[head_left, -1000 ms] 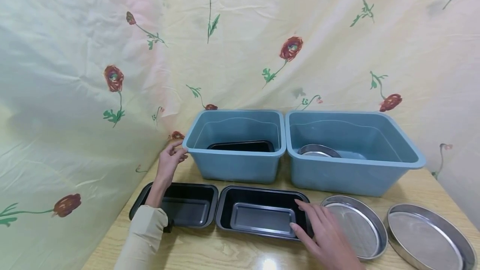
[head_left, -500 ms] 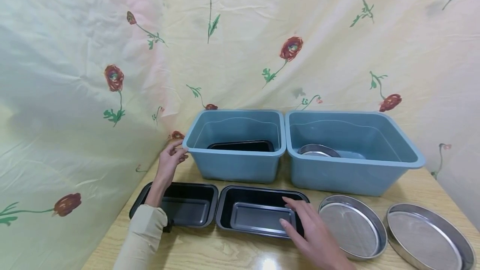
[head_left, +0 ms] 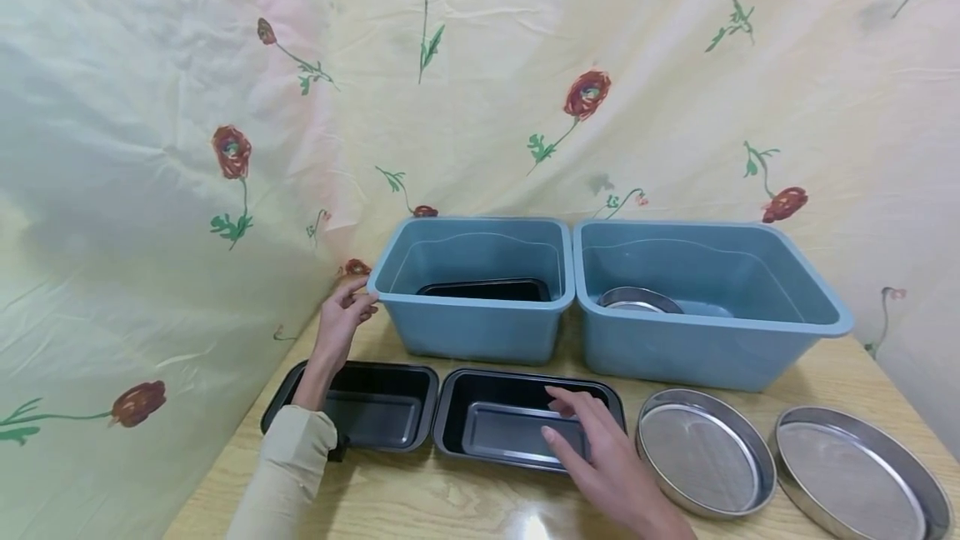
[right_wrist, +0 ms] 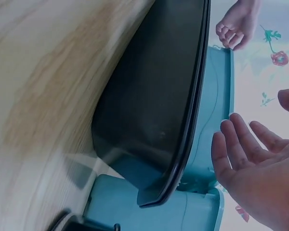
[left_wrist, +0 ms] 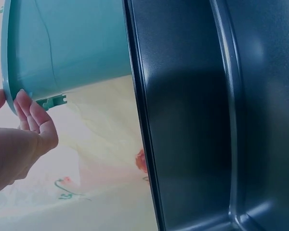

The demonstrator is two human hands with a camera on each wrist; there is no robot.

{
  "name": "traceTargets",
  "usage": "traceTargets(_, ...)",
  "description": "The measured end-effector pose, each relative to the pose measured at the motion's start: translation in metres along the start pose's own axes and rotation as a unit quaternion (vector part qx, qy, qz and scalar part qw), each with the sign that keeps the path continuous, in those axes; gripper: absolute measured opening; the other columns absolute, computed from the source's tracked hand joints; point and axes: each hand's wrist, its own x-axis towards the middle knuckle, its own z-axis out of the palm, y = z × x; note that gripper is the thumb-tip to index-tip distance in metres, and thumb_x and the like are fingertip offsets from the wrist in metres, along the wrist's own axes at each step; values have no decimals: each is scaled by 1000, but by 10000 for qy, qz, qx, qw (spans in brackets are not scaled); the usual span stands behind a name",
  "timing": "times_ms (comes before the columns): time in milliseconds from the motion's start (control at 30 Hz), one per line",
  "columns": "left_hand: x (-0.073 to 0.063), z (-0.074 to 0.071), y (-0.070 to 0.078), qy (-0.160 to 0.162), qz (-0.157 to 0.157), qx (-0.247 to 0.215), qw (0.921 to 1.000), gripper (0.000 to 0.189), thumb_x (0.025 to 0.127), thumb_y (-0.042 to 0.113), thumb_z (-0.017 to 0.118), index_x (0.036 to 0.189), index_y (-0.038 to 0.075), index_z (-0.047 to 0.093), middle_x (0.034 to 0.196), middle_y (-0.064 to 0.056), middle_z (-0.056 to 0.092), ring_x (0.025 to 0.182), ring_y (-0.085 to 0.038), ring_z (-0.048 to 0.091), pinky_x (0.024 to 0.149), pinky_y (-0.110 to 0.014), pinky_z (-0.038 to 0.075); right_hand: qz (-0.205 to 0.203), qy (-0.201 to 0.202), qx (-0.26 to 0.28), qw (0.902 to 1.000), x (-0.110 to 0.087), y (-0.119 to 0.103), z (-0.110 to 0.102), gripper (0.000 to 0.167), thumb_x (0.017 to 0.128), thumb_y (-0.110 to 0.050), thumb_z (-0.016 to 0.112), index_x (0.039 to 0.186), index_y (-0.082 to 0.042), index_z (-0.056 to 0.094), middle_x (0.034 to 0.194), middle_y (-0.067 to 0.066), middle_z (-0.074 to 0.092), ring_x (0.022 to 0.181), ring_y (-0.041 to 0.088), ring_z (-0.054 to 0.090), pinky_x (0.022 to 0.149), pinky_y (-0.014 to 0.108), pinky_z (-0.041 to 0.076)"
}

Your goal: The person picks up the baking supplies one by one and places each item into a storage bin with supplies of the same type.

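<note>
The fingers of the left hand pinch, together with the thumb, the rim of the left blue tub at its near left corner. The fingers of the right hand are loosely bent and apart from the thumb, and they hold nothing; this hand is in front of the left blue tub, over the nearer right part of a black loaf pan.

Inside the left blue tub lies a dark pan, mostly hidden by the front wall. Just beside this tub, on its right, stands a second blue tub with a round metal pan inside. In front of the left blue tub, more to the left, is another black pan, partly covered by the sleeve. Farther to its right and nearer are a smaller round pan and a larger round pan.

Compared with one second ago, the right hand has shifted leftwards, away from the loaf pan's right end; the left hand keeps its place.

Under the tub is a wood-grain table; behind it hangs pale cloth with red flowers.
</note>
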Motion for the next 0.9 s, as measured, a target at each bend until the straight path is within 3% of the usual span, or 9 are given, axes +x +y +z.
traceTargets(267,1,2,-2,123,6,47,9999,44,102,7,64,143,-6,55,85,4,62,76,-5,63,78,-19,53,33,-57,116,9999,4,-6,6,47,99,-20,73,144,-16,58,122,-9,61,112,8,56,93,42,53)
traceTargets(533,0,1,0,53,-8,-19,10000,44,102,7,63,144,-4,54,90,2,63,78,-6,64,80,-19,52,-153,-108,369,9991,6,-6,11,46,100,-22,72,143,-20,58,123,-16,58,110,8,55,90,40,52)
traceTargets(900,-1,1,1,31,-31,57,10000,44,103,10,65,144,-3,56,93,0,64,81,-6,63,81,-19,51,-31,-395,521,9979,11,-10,16,46,100,-22,71,144,-16,57,120,-6,62,110,14,56,90,36,52)
